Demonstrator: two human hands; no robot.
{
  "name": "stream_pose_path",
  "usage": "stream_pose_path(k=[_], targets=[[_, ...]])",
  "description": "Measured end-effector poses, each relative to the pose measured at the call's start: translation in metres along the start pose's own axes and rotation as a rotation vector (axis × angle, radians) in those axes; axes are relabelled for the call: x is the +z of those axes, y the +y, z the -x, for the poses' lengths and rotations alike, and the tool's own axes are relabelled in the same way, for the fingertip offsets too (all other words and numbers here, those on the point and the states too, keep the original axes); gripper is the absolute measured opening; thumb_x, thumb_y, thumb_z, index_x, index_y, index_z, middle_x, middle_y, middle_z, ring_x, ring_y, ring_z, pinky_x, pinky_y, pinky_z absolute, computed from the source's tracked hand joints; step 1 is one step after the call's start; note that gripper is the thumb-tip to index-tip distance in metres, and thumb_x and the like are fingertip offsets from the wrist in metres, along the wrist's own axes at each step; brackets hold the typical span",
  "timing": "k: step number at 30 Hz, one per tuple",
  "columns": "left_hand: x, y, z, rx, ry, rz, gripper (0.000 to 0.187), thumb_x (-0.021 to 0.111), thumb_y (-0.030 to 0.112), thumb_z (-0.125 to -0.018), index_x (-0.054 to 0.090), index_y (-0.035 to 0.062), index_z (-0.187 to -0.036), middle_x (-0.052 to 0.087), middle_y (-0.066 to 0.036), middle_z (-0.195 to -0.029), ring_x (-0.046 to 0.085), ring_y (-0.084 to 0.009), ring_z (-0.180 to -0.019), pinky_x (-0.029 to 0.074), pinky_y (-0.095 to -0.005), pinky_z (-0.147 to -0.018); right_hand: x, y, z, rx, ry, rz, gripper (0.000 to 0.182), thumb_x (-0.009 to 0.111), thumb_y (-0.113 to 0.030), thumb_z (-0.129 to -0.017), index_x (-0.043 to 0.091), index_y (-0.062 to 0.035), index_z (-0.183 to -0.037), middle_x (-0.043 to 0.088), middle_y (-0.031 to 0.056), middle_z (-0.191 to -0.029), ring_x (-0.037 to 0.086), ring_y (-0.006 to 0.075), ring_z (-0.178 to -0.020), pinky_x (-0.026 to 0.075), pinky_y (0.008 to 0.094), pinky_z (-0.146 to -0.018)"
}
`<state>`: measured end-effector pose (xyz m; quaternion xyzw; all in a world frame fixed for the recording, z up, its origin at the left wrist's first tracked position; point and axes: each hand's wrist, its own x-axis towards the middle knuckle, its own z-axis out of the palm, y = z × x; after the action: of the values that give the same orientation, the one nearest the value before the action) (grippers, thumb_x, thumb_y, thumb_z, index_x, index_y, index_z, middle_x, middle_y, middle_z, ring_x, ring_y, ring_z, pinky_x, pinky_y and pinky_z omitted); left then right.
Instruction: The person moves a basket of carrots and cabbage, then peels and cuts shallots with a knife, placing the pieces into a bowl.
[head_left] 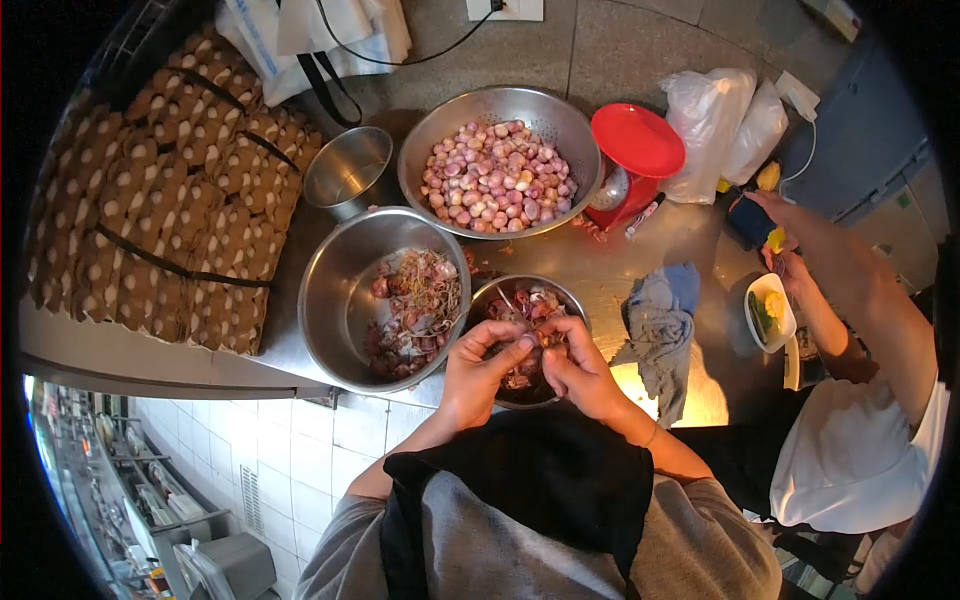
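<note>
Peeling a shallot (535,343), both hands (530,365) meet over the small bowl (500,292)

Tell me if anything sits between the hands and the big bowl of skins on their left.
Nothing visible does. Both hands, left and right, work a shallot over the small bowl, whose rim sits right beside the big bowl. Only the two rims lie between; the cloth lies on the other side.
</note>
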<state>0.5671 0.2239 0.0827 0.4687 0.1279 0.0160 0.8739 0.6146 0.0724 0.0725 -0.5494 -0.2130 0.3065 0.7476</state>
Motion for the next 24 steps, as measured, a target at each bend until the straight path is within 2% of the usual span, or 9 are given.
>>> stream_pose_path(k=[3, 7, 10, 13, 19, 21, 24], targets=[[0.003, 0.0, -0.001, 0.001, 0.008, 0.028, 0.016, 0.058, 0.0, -0.081, 0.053, 0.0015, -0.096, 0.058, -0.007, -0.093, 0.056, -0.0111, -0.087, 0.049, -0.0253, -0.075, -0.004, 0.003, -0.002, 0.041, -0.01, -0.13, 0.019, 0.043, -0.016, -0.092, 0.035, -0.0083, -0.107, 0.037, -0.0016, -0.059, 0.035, 0.0055, -0.047, 0.028, 0.018, -0.044], [-0.002, -0.006, -0.002, -0.028, 0.011, 0.018, 0.015, 0.059, 0.0, -0.081, 0.053, 0.0019, -0.094, 0.058, -0.006, -0.092, 0.055, -0.0113, -0.087, 0.047, -0.025, -0.076, -0.003, 0.0, -0.003, 0.065, 0.02, -0.134, 0.017, 0.042, -0.019, -0.092, 0.036, -0.0085, -0.105, 0.037, -0.0014, -0.058, 0.035, 0.0053, -0.047, 0.027, 0.0179, -0.044], [-0.006, -0.012, -0.003, 0.128, -0.046, -0.098, 0.014, 0.06, 0.0, -0.08, 0.053, 0.0026, -0.091, 0.058, -0.005, -0.09, 0.055, -0.0106, -0.084, 0.046, -0.0233, -0.076, -0.001, 0.003, -0.003, 0.001, 0.003, -0.102, 0.017, 0.041, -0.02, -0.093, 0.036, -0.0089, -0.104, 0.037, -0.0013, -0.057, 0.034, 0.0054, -0.046, 0.027, 0.0176, -0.042], [-0.006, -0.011, -0.005, 0.097, -0.014, -0.137, 0.019, 0.061, -0.003, -0.078, 0.052, 0.0039, -0.094, 0.057, -0.004, -0.09, 0.055, -0.0102, -0.087, 0.045, -0.0234, -0.078, -0.002, 0.001, -0.003, 0.019, -0.02, -0.118, 0.017, 0.041, -0.021, -0.093, 0.036, -0.0096, -0.104, 0.037, -0.0011, -0.057, 0.033, 0.0057, -0.044, 0.026, 0.0177, -0.041], [-0.007, -0.01, -0.006, 0.08, -0.036, -0.144, 0.026, 0.057, -0.004, -0.08, 0.046, 0.005, -0.102, 0.053, -0.004, -0.099, 0.053, -0.0108, -0.092, 0.045, -0.0235, -0.08, -0.004, -0.005, -0.002, 0.116, -0.016, -0.269, 0.016, 0.039, -0.022, -0.094, 0.036, -0.0109, -0.105, 0.037, -0.0002, -0.055, 0.03, 0.0058, -0.041, 0.023, 0.0181, -0.036], [-0.006, -0.008, -0.005, 0.039, -0.042, -0.117, 0.028, 0.058, 0.0, -0.081, 0.046, 0.0043, -0.106, 0.053, -0.004, -0.099, 0.051, -0.0104, -0.091, 0.043, -0.0235, -0.08, -0.008, -0.005, -0.002, 0.119, -0.003, -0.346, 0.015, 0.038, -0.022, -0.094, 0.036, -0.0112, -0.104, 0.037, -0.0001, -0.054, 0.028, 0.0057, -0.04, 0.022, 0.0181, -0.035], [-0.003, -0.004, -0.003, -0.008, -0.057, -0.011, 0.027, 0.056, 0.002, -0.083, 0.047, 0.0036, -0.109, 0.053, -0.005, -0.1, 0.051, -0.0109, -0.093, 0.043, -0.0239, -0.081, -0.013, -0.009, -0.004, 0.111, 0.058, -0.248, 0.013, 0.037, -0.021, -0.094, 0.036, -0.0111, -0.102, 0.038, 0.0, -0.055, 0.028, 0.0054, -0.04, 0.022, 0.0179, -0.034]])
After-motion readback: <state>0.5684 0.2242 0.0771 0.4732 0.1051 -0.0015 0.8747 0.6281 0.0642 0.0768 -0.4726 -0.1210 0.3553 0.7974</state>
